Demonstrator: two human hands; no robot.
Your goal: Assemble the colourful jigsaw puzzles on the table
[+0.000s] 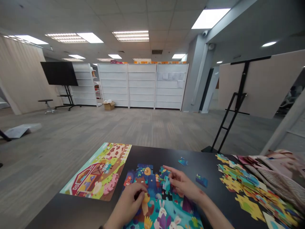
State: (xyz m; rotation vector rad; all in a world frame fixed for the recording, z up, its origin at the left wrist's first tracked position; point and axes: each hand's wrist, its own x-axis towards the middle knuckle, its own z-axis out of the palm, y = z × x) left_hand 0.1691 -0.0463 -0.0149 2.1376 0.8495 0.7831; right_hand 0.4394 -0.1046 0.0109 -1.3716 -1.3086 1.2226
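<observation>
A mostly assembled jigsaw puzzle (152,203) with rabbits and other animals on dark blue and teal lies on the black table. My left hand (132,200) rests on its left part, fingers loosely bent, thumb a little apart, no piece visible in it. Over the upper right part is my right hand (182,183), index finger stretched toward the top edge. Its thumb is at a light teal puzzle piece (167,185), beside a gap where black table shows; the fingers behind the piece are hidden. Two loose pieces, one blue piece (183,161) and another blue piece (201,180), lie beyond and right.
A farm picture sheet (98,173) with a red barn lies at the left. Several loose yellow and teal pieces (252,187) are heaped at the right, beside a patterned cloth (283,178). Past the table stand an easel board (257,82) and white shelves (141,86).
</observation>
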